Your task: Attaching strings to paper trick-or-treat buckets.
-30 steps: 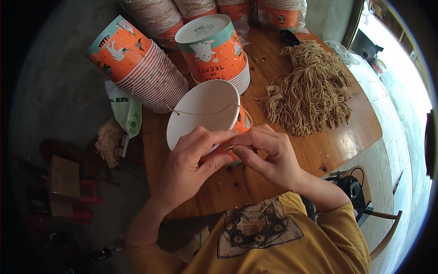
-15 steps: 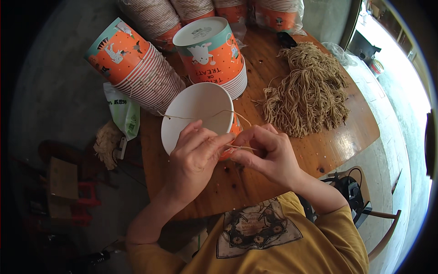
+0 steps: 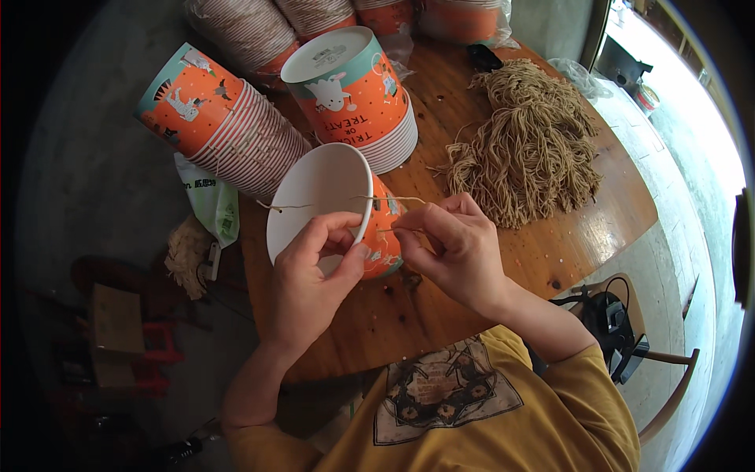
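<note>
A paper bucket (image 3: 315,186), white inside with an orange printed outside, lies tilted on the wooden table in front of me. A thin tan cord (image 3: 391,198) passes through its wall near the rim on the right side, and another length pokes out at the left side. My left hand (image 3: 316,275) grips the near part of the rim, thumb outside and fingers inside. Just right of the bucket, my right hand (image 3: 458,250) pinches the cord between thumb and forefinger; the cord's tip is partly hidden by the fingers.
Behind the bucket stand an upside-down bucket stack (image 3: 346,86) and a leaning stack (image 3: 224,118). Wrapped stacks (image 3: 244,31) line the back. A heap of tan cords (image 3: 531,149) lies at the right, a black object (image 3: 484,57) beyond it. A chair (image 3: 629,311) stands right.
My left hand has left the cord and taken hold of the bucket's rim. The bucket has turned, showing more of its orange side. My right hand still pinches the cord.
</note>
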The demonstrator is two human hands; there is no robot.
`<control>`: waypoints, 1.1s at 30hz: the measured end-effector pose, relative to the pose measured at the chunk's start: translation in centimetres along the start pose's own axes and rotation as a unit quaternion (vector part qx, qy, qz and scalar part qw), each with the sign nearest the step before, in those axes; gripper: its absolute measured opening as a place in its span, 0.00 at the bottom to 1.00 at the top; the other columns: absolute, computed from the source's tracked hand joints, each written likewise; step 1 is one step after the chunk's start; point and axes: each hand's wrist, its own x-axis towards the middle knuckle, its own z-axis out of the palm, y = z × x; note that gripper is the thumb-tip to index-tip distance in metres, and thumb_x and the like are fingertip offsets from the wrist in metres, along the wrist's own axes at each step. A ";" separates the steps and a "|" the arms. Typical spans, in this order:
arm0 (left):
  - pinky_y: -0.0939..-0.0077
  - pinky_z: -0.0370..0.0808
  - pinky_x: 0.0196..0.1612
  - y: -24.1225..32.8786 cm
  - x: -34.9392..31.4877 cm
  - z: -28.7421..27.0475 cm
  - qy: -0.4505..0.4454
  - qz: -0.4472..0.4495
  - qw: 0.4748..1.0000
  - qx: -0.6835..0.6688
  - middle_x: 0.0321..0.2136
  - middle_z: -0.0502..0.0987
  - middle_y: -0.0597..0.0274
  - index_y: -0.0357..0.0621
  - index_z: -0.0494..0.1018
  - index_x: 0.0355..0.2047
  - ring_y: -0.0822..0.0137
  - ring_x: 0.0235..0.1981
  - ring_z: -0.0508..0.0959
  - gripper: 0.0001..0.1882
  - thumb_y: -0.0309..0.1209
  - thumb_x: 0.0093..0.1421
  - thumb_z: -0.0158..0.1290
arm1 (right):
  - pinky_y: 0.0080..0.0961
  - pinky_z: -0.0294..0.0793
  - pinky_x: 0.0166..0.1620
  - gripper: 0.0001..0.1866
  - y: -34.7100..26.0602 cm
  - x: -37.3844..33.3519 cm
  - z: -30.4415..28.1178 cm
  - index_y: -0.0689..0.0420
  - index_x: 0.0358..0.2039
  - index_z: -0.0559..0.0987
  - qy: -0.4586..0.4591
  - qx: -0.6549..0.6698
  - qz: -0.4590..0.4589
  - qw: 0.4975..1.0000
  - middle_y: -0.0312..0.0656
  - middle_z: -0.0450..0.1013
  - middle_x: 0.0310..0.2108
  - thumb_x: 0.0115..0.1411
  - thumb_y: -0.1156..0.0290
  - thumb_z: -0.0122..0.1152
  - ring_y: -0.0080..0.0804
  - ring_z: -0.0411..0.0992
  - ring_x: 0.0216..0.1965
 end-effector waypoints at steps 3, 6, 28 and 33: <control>0.79 0.75 0.36 0.5 0.1 -0.3 -0.014 -0.027 0.999 -0.028 0.28 0.75 0.64 0.38 0.73 0.43 0.75 0.30 0.76 0.14 0.21 0.55 0.56 | 0.23 0.66 0.35 0.06 0.4 0.1 1.0 0.53 0.26 0.76 0.030 0.002 -0.005 1.000 0.28 0.60 0.10 0.48 0.75 0.65 0.25 0.63 0.17; 0.80 0.75 0.37 0.5 0.0 -0.5 -0.017 -0.027 0.999 -0.029 0.29 0.74 0.64 0.38 0.74 0.44 0.76 0.30 0.75 0.15 0.20 0.55 0.55 | 0.24 0.66 0.34 0.07 0.2 0.4 1.4 0.53 0.25 0.74 0.040 0.010 -0.026 0.999 0.30 0.62 0.11 0.47 0.76 0.64 0.25 0.64 0.18; 0.74 0.74 0.37 -1.1 1.9 1.0 -0.163 -0.077 0.980 -0.086 0.30 0.77 0.58 0.34 0.69 0.37 0.70 0.31 0.78 0.06 0.25 0.63 0.47 | 0.26 0.69 0.37 0.07 1.1 -1.1 0.9 0.54 0.25 0.73 -0.041 -0.019 -0.019 0.999 0.33 0.68 0.14 0.48 0.73 0.65 0.31 0.69 0.20; 0.65 0.73 0.35 0.2 2.1 1.9 -0.163 0.018 0.982 0.088 0.29 0.74 0.54 0.36 0.66 0.35 0.55 0.31 0.77 0.03 0.24 0.63 0.46 | 0.28 0.68 0.37 0.08 1.8 -1.3 -0.6 0.53 0.28 0.72 -0.089 -0.024 -0.023 0.995 0.35 0.70 0.16 0.50 0.70 0.63 0.33 0.72 0.21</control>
